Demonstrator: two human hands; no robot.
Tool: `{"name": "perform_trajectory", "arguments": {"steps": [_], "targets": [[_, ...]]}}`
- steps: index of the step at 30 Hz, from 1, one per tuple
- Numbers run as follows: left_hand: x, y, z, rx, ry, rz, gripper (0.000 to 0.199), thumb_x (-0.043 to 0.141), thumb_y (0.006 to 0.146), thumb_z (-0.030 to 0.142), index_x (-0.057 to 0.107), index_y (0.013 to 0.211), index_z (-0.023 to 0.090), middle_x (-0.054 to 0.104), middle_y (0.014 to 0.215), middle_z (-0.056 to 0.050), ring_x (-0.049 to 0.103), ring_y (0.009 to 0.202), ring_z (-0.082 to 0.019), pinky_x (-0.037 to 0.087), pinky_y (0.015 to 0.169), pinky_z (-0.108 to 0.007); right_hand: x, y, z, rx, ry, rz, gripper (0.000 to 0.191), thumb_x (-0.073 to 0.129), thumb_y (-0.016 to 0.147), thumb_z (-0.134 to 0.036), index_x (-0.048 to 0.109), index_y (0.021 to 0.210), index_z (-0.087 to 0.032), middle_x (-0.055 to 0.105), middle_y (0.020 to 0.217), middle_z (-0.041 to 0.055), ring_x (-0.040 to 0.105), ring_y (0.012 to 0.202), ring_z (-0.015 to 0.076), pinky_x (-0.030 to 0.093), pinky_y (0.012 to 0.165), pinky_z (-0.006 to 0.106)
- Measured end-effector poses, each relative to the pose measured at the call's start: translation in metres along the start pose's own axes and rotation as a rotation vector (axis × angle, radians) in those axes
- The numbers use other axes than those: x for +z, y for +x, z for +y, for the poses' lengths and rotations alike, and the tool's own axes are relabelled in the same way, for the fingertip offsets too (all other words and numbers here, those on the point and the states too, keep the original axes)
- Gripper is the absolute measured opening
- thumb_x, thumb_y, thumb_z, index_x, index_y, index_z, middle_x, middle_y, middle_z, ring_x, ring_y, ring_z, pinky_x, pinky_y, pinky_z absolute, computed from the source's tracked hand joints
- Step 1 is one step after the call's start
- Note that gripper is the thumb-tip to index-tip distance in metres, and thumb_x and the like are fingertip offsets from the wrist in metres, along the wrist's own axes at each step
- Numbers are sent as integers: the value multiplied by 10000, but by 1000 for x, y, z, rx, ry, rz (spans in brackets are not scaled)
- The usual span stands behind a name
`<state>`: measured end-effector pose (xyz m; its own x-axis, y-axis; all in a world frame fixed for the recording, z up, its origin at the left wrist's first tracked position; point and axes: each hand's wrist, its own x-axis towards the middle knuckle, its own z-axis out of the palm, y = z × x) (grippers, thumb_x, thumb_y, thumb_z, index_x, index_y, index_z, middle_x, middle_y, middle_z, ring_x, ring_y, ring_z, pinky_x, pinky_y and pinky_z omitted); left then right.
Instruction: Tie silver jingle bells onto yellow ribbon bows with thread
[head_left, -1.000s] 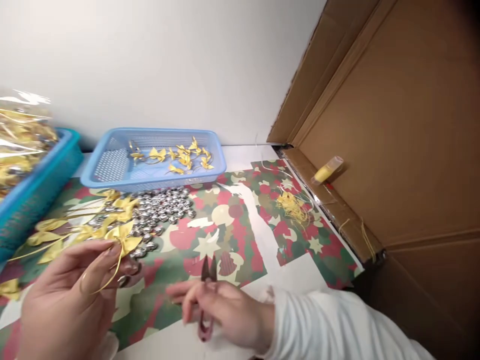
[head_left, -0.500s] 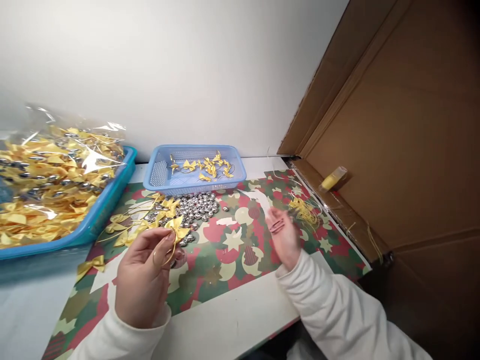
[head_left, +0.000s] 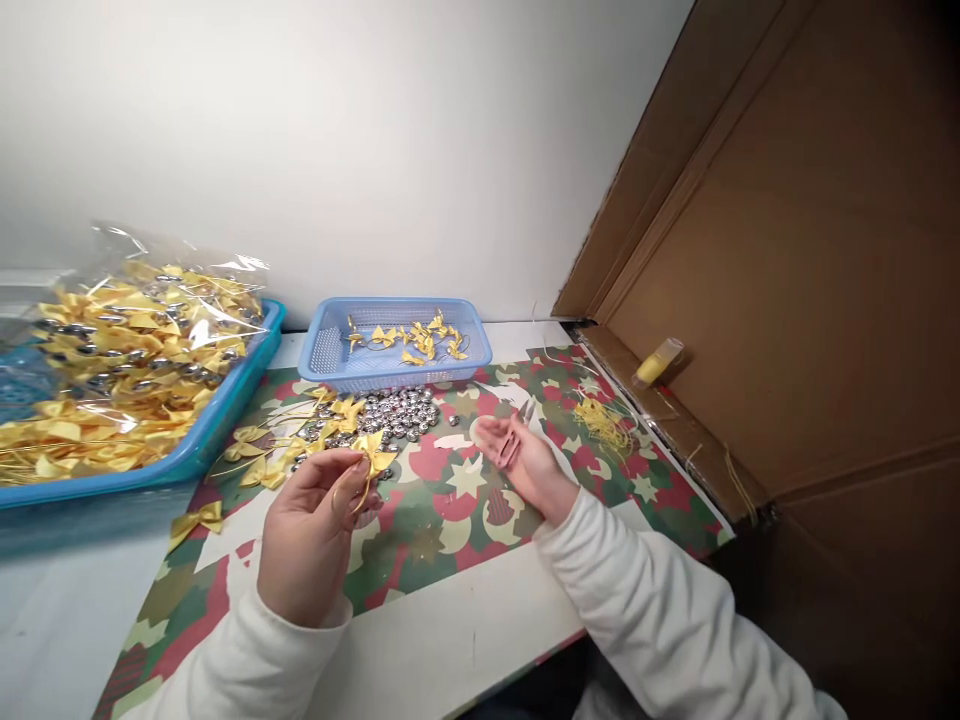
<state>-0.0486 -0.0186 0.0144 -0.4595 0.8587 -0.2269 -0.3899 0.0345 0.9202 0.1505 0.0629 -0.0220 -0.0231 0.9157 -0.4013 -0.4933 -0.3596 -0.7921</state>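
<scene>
My left hand (head_left: 311, 535) is closed, with thumb and index finger pinching a yellow ribbon bow (head_left: 375, 455). A thin yellow cord loops down from the bow over the thumb. My right hand (head_left: 532, 465) is turned partly palm up, fingers stretched to the left. Small scissors (head_left: 508, 452) with pinkish handles rest in it, seemingly hooked on a finger, blades pointing up past the hand. Beyond the left hand lie silver bells (head_left: 409, 410) in a heap and more loose yellow bows (head_left: 259, 472) with cord tails.
A light blue basket (head_left: 322, 382) at the back holds several bows. At left, a blue tray (head_left: 244, 400) carries a clear bag (head_left: 157, 320) of bows with bells. Yellow cord clippings (head_left: 604, 425) lie right, beside a cardboard wall (head_left: 825, 300) and a yellow-filled clear tube (head_left: 658, 362).
My right hand has swung left toward the left hand, carrying the scissors. My left hand keeps its pinch on the bow. The view has shifted slightly.
</scene>
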Motion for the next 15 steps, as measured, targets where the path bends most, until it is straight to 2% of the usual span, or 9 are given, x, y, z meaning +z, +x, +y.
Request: {"name": "perform_trajectory", "arguments": {"steps": [2,4,7,9,12,15], "targets": [[0,0,0,-5,-2,7,409,866,480,379,619,753,199,588,633,54,541,483,-84,475,443,-177,-10,16,-14,-135,26,134,267,521,907,-367,598,729,-182,715,890,45,676,860,144,524,759,266],[2,-1,0,-11,-3,13,428,871,463,397,617,744,198,582,627,56,535,475,-82,470,437,-177,-22,23,-27,-272,39,253,276,455,930,-401,602,816,-197,708,930,17,650,794,109,499,707,225],[5,-3,2,-31,0,7,458,881,435,420,618,737,196,581,629,58,526,468,-81,459,428,-181,-23,19,-31,-383,30,285,306,415,933,-452,616,947,-220,698,1064,1,631,767,91,474,657,206],[6,-3,2,-44,0,10,485,888,409,434,619,734,195,585,639,56,526,477,-82,460,432,-182,-8,17,-21,-347,5,205,263,507,892,-421,639,865,-196,715,1033,27,642,740,103,477,638,215],[6,-3,2,-67,14,22,523,894,377,455,619,741,199,588,642,57,527,487,-84,465,440,-183,23,22,-3,-212,-22,75,205,601,829,-328,638,712,-165,740,862,71,681,726,163,502,604,254],[5,-3,3,-82,29,25,555,896,356,473,617,750,200,589,652,57,533,500,-86,466,446,-181,32,33,-4,-190,-6,130,261,547,865,-310,578,641,-180,682,637,24,647,596,135,466,521,218]]}}
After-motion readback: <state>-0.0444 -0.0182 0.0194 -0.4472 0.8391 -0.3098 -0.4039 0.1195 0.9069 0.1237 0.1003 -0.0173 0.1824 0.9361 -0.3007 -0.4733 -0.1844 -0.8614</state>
